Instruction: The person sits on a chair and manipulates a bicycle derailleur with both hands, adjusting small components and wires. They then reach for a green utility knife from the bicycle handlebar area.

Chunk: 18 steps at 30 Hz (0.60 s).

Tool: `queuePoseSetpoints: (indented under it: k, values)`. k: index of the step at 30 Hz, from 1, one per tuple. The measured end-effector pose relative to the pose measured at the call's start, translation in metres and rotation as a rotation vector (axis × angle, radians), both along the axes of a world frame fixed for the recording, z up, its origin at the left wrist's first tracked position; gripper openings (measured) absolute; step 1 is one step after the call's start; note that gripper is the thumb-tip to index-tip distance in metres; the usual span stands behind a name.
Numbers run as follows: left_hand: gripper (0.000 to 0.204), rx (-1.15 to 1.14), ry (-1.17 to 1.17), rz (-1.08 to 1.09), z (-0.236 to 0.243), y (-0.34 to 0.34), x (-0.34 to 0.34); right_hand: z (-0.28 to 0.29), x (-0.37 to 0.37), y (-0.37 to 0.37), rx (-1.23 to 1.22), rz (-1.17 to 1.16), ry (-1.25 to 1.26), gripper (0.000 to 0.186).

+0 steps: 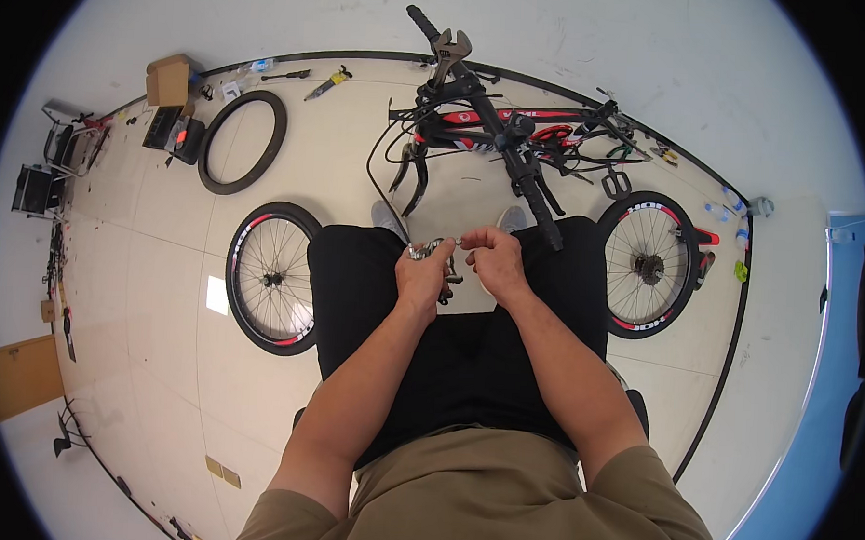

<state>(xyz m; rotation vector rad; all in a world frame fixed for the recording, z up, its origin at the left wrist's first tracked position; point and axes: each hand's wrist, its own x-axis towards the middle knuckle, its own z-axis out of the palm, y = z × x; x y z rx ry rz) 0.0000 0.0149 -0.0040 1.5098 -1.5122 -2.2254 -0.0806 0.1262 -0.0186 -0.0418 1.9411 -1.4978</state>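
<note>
Between my knees, my left hand [422, 277] is closed around a small silver and black metal bicycle part [436, 248]; my fingers cover much of it. A black cable [382, 193] runs down to this part from the handlebar [489, 113]. My right hand [495, 261] is close beside it, thumb and forefinger pinched together at the part's right side. Whatever lies in that pinch is too small to make out. In front of me stands the red and black bicycle frame [468, 118], without its wheels. An adjustable wrench [451, 55] rests up by the handlebar.
One spoked wheel [273, 279] is by my left knee, another wheel [648, 267] by my right. A loose tyre [242, 142], an open cardboard box [169, 82] and a black toolbox [162, 128] sit at the far left. Plastic bottles [734, 199] stand along the right wall.
</note>
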Motion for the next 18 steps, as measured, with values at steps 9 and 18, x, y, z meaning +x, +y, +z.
queuePoseSetpoints:
  k: [9, 18]
  values:
    - [0.027, 0.011, 0.01, 0.011, -0.0009, 0.001, -0.0002, -0.0039, 0.0, 0.0002, -0.127, -0.009, -0.027, 0.027]
    - [0.028, 0.011, 0.019, 0.009, -0.0042, 0.0, 0.0008, -0.0021, 0.0004, 0.0001, -0.168, 0.006, -0.026, 0.026]
